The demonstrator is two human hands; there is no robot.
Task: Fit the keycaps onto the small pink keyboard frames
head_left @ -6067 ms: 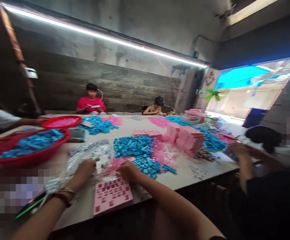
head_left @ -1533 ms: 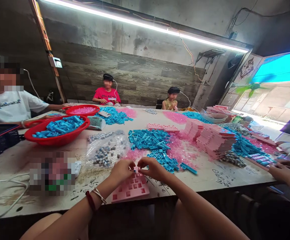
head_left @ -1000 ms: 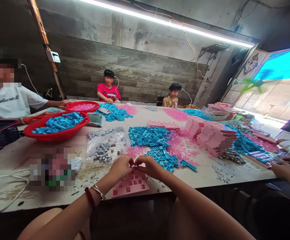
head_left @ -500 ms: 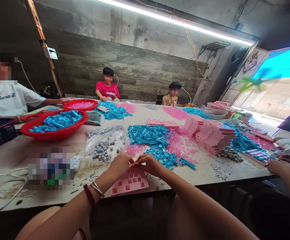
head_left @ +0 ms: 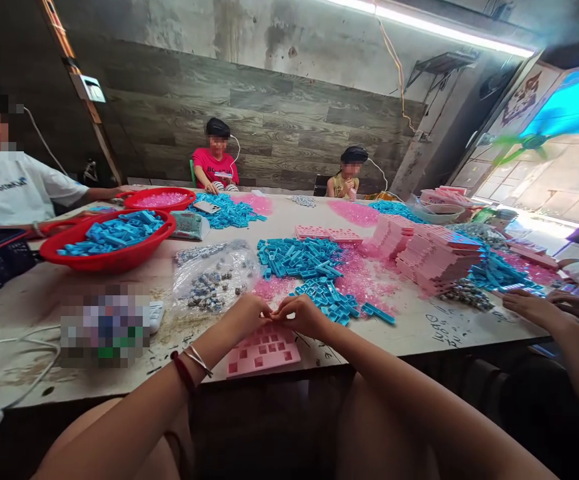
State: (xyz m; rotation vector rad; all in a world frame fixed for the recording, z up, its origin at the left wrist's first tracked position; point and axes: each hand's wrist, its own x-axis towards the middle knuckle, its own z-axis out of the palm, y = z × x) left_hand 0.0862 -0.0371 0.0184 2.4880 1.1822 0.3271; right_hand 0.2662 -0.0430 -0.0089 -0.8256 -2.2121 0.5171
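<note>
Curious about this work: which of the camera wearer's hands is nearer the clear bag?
The left hand, near the right side of the clear bag; the right hand is farther right.

The pink panel [head_left: 264,351] looks smooth matt plastic, the blue pieces [head_left: 299,259] glossy, the bag [head_left: 214,272] crinkly film.

A tube lamp [head_left: 449,30] glows above a wall shelf [head_left: 444,62]; a green fan [head_left: 533,142] seemingly spins.

Tube light [head_left: 454,31] bright overhead; daylight glare through right-hand opening [head_left: 569,183]; deep shadow below table [head_left: 399,340]; fan blades [head_left: 506,155] blurred; wide-angle stretch toward edges.
</note>
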